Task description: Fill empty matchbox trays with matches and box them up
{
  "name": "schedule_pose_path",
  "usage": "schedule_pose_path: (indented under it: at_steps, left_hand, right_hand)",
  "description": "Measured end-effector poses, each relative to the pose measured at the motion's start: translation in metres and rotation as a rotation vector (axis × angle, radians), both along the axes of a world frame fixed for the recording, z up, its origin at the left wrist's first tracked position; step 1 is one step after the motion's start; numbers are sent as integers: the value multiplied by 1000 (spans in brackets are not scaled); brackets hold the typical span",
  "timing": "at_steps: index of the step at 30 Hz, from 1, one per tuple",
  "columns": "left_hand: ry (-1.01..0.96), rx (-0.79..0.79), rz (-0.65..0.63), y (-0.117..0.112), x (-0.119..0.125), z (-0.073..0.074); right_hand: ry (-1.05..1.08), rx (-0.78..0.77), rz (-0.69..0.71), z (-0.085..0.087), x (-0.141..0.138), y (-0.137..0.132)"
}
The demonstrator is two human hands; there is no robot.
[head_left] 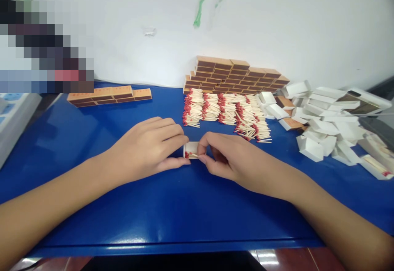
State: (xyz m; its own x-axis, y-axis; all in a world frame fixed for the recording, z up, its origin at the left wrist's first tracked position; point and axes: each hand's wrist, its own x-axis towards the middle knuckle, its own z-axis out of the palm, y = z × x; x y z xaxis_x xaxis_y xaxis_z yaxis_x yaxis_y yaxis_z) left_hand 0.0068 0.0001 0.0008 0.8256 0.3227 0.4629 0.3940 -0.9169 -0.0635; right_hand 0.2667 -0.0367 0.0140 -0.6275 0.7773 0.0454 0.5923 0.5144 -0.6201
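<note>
A small white matchbox tray [193, 145] lies on the blue table between my hands, with a few red-tipped matches [188, 155] along its near side. My left hand [150, 145] steadies the tray's left end between thumb and fingers. Over the right end, my right hand [229, 156] is closed in a pinch, with a match stick showing at its fingertips. That hand hides the tray's right end. Just beyond lie loose matches [226, 109] in rough rows, red heads mostly to the left.
Closed matchboxes [234, 76] are stacked against the white wall, with a shorter row of boxes [111, 94] at left. White trays [329, 119] are heaped on the right, near a phone-like object [369, 100]. A filled tray [376, 166] sits at far right. The table's front edge [172, 247] is near me.
</note>
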Motion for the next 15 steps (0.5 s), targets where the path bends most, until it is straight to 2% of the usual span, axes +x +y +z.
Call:
schedule_pose_path:
  at_steps: [3,10,15]
  left_hand:
    - [-7,8,-9,0,-1,-1]
    - [0,26,10,0,-2,0]
    - [-5,-17,27,-2,-1,0]
  right_hand:
    - [13,59,-2,-2,0,1]
    - [37,367,-64,-3,5,5]
    - [-18,451,-52,-3,8,7]
